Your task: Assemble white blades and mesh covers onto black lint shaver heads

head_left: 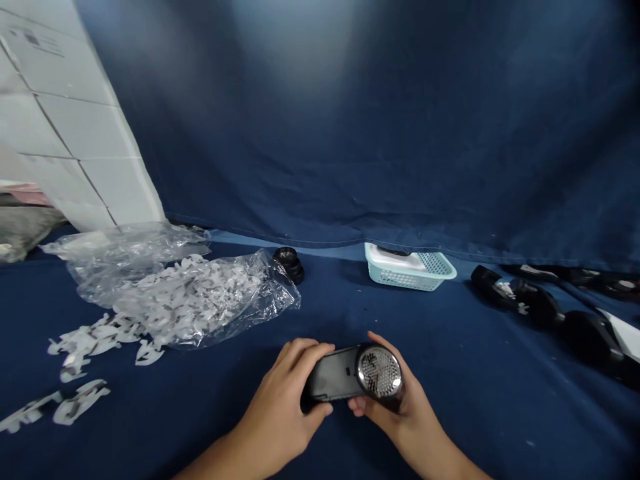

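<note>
A dark grey fabric shaver (336, 375) with a round, perforated metal head (380, 371) is held low in the middle of the head view, head end to the right. My left hand (287, 397) is closed around its handle end, fingers over the top and thumb along the near side. At the other end, my right hand (400, 407) grips the body around the metal head, with fingertips showing beneath it. Part of the shaver's underside and right side is hidden by my hands.
At the left, a clear plastic bag (200, 300) spills white plastic parts (107, 337). Black round parts (289, 265) are stacked behind it. A light blue basket (405, 277) stands at the back. Several black items (540, 303) line the right side. A blue curtain (350, 133) hangs behind.
</note>
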The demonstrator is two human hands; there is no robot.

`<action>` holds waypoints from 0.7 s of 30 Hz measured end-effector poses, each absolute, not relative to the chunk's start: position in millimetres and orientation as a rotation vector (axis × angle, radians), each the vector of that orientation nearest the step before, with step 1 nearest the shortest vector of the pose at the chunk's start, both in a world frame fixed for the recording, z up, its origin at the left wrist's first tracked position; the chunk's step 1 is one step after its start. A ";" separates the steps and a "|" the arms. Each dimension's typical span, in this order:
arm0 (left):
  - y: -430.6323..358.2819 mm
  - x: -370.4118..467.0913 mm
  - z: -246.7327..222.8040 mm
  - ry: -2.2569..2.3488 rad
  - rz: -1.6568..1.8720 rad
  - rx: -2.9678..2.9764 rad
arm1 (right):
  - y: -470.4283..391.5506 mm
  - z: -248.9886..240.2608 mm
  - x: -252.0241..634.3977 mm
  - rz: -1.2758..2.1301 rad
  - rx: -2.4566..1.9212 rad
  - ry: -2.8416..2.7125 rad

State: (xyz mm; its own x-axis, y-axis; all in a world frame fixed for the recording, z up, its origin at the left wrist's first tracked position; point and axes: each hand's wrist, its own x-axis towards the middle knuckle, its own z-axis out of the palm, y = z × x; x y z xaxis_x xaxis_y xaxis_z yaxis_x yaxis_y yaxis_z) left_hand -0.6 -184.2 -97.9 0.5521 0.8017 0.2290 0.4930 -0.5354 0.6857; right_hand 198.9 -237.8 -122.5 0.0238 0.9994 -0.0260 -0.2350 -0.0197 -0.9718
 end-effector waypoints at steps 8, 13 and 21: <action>-192.0 4.3 -94.0 0.983 0.654 2.245 | -236.2 -140.2 199.1 1.207 -1.018 -1.368; -186.4 0.7 -94.1 1.032 0.799 2.241 | -235.6 -144.2 197.1 1.184 -1.037 -1.278; -181.6 -7.8 -83.6 1.068 0.954 2.101 | -234.3 -137.0 196.2 1.207 -1.080 -1.410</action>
State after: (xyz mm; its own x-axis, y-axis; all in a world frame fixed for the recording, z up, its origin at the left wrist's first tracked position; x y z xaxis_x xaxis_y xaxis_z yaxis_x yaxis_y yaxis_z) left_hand -7.8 -181.6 -83.6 0.4208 0.8455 0.3289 0.4224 -0.5034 0.7537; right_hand 196.2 -234.3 -137.0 -0.1545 0.9815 0.1134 0.0391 0.1207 -0.9919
